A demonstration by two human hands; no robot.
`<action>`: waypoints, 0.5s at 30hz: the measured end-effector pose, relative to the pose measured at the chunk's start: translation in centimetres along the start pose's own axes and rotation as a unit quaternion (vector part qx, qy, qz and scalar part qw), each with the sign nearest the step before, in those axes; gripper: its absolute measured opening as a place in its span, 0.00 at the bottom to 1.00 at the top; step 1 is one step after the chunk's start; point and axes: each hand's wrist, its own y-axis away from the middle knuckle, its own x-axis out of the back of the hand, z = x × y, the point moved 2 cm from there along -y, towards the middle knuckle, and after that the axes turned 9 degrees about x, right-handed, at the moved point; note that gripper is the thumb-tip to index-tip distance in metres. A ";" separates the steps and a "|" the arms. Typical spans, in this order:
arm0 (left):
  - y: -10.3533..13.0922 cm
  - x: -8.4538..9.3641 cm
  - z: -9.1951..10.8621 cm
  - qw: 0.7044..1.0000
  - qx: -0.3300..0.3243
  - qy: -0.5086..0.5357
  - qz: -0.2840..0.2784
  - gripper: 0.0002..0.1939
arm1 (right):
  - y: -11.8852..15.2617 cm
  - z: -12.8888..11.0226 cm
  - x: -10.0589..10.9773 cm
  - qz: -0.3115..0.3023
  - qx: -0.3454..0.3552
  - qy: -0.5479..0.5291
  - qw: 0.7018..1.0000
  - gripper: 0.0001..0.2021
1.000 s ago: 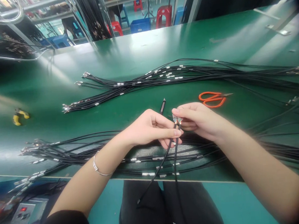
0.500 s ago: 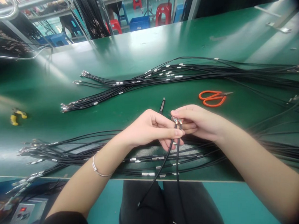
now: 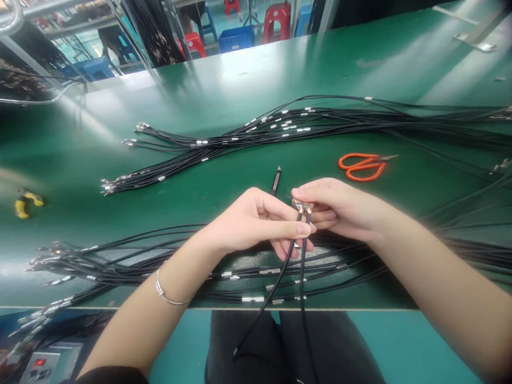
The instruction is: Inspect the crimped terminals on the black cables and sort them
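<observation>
Two black cables hang side by side from my hands, over the table's front edge and down toward my lap. My left hand pinches them just below their metal end connectors, thumb across the front. At the connectors themselves, my right hand grips with thumb and fingertips from the right. Behind my left hand lies a dark pen-like tool, its lower end hidden by the hand. Orange-handled scissors rest just beyond my right hand.
A long bundle of black cables with white labels crosses the green table. Another bundle passes under my forearms. Yellow-handled pliers lie at the left. A grey box with a red switch stands below the table's left edge.
The view has shifted very slightly. Both hands keep the same hold on the two cables, with no clear movement between them.
</observation>
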 end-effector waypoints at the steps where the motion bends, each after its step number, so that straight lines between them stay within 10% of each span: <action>1: 0.0 0.0 0.0 1.000 0.000 0.001 -0.002 0.08 | 0.0 0.0 0.0 -0.002 0.001 -0.003 1.000 0.21; 15: -0.1 0.0 -0.1 1.000 -0.014 0.020 -0.010 0.06 | -0.1 0.4 0.0 -0.014 -0.022 -0.052 0.998 0.21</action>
